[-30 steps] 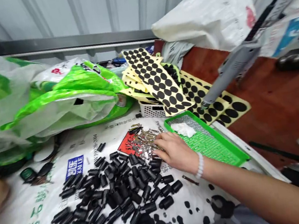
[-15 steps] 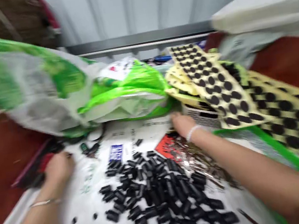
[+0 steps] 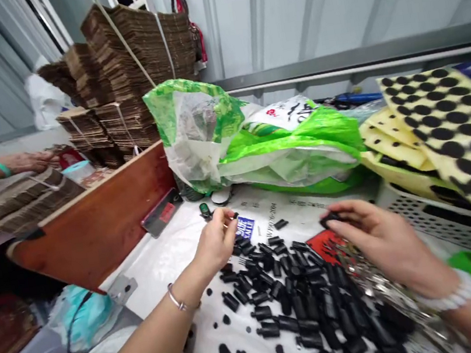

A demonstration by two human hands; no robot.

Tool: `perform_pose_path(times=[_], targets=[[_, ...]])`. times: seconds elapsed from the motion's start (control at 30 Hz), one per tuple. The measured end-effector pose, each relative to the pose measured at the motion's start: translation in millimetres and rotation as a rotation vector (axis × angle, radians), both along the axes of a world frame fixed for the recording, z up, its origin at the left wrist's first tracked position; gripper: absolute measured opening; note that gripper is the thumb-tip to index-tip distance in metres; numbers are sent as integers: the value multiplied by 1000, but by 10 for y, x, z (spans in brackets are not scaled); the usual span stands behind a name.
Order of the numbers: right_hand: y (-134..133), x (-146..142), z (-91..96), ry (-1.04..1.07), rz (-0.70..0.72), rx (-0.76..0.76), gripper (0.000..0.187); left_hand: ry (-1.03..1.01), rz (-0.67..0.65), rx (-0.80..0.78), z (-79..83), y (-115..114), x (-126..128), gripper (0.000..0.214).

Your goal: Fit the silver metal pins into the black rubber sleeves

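My left hand [image 3: 215, 243] is pinched round a tiny black piece [image 3: 235, 216], just beyond the left side of the pile. My right hand [image 3: 390, 245] grips a small black part [image 3: 332, 218] between thumb and fingers, over the red printed diamond [image 3: 326, 245] on the white sack. Most of that part is covered by the fingers. Between and below the hands lies a heap of short black stepped cylinders [image 3: 298, 303]. Thin metal strips [image 3: 377, 282] are piled under my right hand, and small black discs [image 3: 225, 352] are scattered at the near left.
Green-and-white plastic bags [image 3: 290, 159] stand at the back. A perforated grey basket [image 3: 432, 218] and yellow sheets of black dots [image 3: 453, 126] are at the right. A wooden board [image 3: 104, 219] borders the left; beyond it are cardboard stacks [image 3: 126, 69] and another person's hand [image 3: 30, 162].
The view has swung left. My left hand has left the dark flat object by the board and moved over beside the heap. My right hand has drawn back from the basket's side.
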State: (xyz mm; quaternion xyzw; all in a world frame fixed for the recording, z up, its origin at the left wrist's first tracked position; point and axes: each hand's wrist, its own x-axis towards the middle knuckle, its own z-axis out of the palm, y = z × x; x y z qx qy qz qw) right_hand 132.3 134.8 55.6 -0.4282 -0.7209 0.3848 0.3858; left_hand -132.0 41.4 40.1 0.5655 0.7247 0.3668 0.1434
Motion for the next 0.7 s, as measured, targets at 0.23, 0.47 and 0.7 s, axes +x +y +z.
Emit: perform_pose_path(times=[0.23, 0.47, 0.7], targets=[[-619, -197, 126, 393, 146, -253, 26, -339, -376, 102, 52, -202, 818, 15], [-838, 57, -26, 430, 222, -337, 20, -535, -449, -36, 69, -359, 965, 18], [-1012, 89, -123, 422, 273, -365, 20, -818, -322, -65, 50, -452, 1099, 25]])
